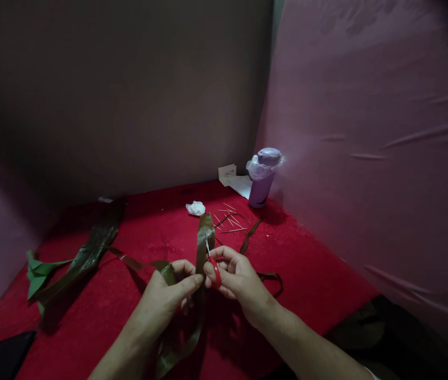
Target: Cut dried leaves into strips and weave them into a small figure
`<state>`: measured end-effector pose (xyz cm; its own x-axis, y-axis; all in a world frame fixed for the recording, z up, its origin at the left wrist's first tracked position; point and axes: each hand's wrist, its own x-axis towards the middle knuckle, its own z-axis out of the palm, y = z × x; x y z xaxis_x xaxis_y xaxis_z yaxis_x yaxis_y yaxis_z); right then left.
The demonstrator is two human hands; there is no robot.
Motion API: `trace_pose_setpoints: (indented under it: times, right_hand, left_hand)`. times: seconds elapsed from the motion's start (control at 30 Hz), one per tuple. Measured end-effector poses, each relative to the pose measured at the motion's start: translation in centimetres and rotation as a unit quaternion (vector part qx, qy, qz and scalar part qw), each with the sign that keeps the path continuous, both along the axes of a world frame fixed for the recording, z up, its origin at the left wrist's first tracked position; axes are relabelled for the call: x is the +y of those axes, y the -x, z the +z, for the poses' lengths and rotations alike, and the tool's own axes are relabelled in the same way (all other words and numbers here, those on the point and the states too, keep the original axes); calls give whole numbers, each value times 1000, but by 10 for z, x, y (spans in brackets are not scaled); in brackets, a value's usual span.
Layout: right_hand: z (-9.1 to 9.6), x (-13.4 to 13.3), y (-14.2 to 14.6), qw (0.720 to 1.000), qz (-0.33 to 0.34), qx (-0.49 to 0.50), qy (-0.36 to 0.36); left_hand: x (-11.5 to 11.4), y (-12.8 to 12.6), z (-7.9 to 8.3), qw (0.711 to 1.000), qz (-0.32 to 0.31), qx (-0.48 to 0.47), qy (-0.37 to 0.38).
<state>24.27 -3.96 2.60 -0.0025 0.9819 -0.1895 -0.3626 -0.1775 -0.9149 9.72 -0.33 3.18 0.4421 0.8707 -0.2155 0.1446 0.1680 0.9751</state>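
My left hand point(168, 298) pinches a long dark green leaf strip point(205, 237) that stands up between both hands and trails down toward me. My right hand point(237, 277) is closed on small red-handled scissors point(215, 270), whose thin blades point up against the strip's edge. Both hands hover just above the red cloth point(160, 232).
More leaf strips point(89, 253) and a folded green leaf piece point(36, 272) lie at the left. Thin sticks point(229, 217), a crumpled white wad point(196, 208), a purple cup point(263, 177) and white paper point(235, 179) sit at the back. A pink cloth wall point(366, 158) rises at right.
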Motion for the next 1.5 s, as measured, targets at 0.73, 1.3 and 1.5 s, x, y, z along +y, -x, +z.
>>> trace_pose_setpoints:
  times: [0.73, 1.3, 1.5]
  right_hand:
    - [5, 11, -20, 998, -53, -13, -29]
    - [4, 24, -32, 995, -75, 0, -63]
    - [2, 27, -32, 995, -78, 2, -54]
  left_hand:
    - [-7, -2, -7, 998, -52, 18, 25]
    - [-8, -2, -7, 992, -107, 64, 23]
    - [-8, -1, -6, 990, -115, 75, 19]
